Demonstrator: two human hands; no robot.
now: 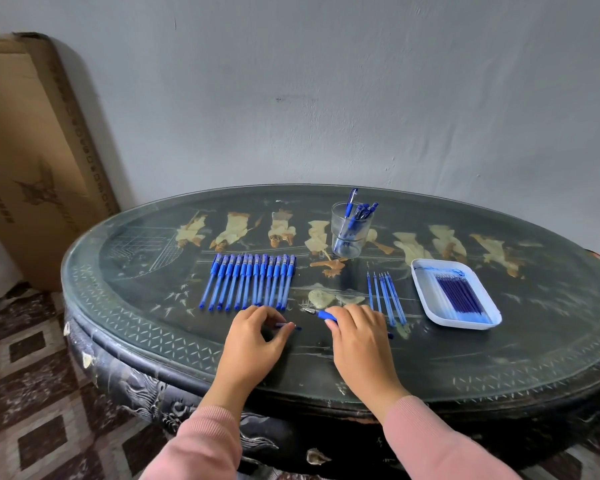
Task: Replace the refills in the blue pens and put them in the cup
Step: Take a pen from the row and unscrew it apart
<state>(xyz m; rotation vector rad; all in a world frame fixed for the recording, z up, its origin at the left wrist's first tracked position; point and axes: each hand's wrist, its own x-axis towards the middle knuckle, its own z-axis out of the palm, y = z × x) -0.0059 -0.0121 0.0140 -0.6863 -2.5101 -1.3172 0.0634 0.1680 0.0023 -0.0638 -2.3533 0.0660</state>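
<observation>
Blue pens (250,282) lie in a tight row on the glass-topped oval bench (465,358), caps toward the wall. More pens (355,213) stand in a clear cup (350,233) behind and to their right. At the near edge of the row, the left hand (253,337) curls its fingers and pinches a slim blue piece (288,326); whether it is a refill cannot be told. The right hand (357,337), fingers bent, grips a single pen (324,315) low over the bench, its metal tip pointing left. Loose refills (385,296) lie just beyond the right hand, beside a white tray (465,325) holding a bundle of dark refills (459,294). Pink sleeves cover both forearms.
</observation>
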